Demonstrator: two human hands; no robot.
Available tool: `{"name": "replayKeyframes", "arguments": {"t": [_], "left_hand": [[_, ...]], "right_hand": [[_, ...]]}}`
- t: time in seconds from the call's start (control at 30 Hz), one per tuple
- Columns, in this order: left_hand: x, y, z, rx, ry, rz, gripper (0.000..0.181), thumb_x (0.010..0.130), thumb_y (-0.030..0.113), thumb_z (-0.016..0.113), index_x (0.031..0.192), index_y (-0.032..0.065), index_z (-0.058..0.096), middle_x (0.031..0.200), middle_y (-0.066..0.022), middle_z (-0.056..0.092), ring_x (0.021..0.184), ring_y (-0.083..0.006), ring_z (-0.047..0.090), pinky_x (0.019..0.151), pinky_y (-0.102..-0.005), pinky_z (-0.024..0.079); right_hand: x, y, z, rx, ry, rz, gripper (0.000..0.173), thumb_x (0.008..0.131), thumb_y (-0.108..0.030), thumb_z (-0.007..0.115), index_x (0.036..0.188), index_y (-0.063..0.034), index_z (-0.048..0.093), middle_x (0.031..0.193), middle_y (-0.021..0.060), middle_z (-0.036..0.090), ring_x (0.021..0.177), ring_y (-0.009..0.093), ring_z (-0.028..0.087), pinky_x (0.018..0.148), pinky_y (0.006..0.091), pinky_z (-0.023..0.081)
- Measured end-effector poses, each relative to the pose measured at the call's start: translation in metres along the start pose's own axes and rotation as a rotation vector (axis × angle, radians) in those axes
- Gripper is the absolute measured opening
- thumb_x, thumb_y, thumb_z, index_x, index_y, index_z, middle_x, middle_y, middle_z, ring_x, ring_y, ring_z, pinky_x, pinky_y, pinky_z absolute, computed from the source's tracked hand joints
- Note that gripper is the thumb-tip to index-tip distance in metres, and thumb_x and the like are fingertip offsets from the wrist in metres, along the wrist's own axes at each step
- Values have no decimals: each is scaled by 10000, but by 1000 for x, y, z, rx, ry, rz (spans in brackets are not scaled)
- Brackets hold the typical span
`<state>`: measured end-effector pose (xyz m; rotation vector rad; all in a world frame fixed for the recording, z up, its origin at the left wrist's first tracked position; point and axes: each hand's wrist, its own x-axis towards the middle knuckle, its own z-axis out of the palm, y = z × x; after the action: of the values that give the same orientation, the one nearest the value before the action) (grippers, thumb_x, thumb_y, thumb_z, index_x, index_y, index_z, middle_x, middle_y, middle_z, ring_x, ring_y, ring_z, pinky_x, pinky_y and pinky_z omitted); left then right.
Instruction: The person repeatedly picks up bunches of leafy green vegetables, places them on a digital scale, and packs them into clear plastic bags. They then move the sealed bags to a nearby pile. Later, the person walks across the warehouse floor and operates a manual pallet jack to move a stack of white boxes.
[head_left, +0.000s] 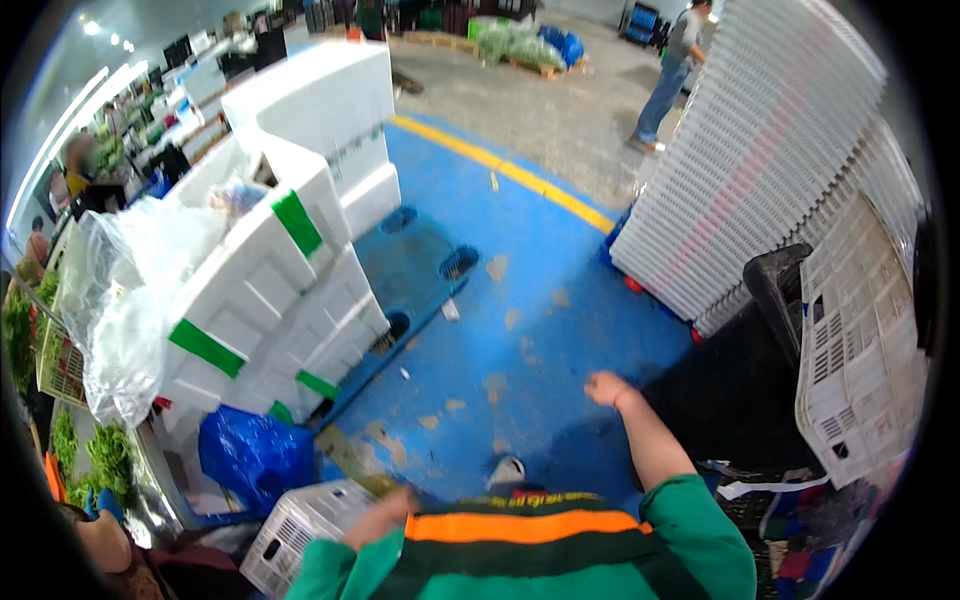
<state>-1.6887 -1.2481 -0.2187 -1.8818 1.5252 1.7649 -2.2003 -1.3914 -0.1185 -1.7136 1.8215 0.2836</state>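
Note:
My right hand (606, 388) hangs over the blue painted floor (525, 330) with its fingers curled in. Nothing shows in it, and a thin band circles the wrist. Low in the picture, my left hand (386, 514) is blurred beside my waist. A white plastic crate (281, 536) appears right by that hand; whether they touch is unclear. Just beyond the crate lies a blue plastic bag (255, 454). Part of one shoe (510, 471) is visible below me.
White foam boxes (262, 292) with green tape stand on a blue pallet (420, 270) at left. At right are a tall stack of white trays (750, 172), a black bin (720, 390) and a white crate (855, 352). A person (667, 71) stands ahead; another's gloved hand (109, 502) shows lower left.

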Motion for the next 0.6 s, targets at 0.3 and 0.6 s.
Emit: {"name": "replayKeyframes", "arguments": {"t": [0.3,0.6], "left_hand": [[221,311,-231,-63,498,362,772,792,329,611,1438,126,242,1174,-199,586,1035,-340,585,876,-380,462],[398,402,-372,230,366,-45,655,748,370,598,1285,16,474,1299,-203,489,1204,-326,471,1013,-382,376]], "right_hand": [[217,-89,-199,403,-24,-346,415,865,-247,570,1203,-8,553,1018,162,659,907,233,639,798,342,493],[370,91,-261,47,283,-357,214,829,-203,526,836,-19,635,853,214,633,824,390,604,711,455,489]]}}
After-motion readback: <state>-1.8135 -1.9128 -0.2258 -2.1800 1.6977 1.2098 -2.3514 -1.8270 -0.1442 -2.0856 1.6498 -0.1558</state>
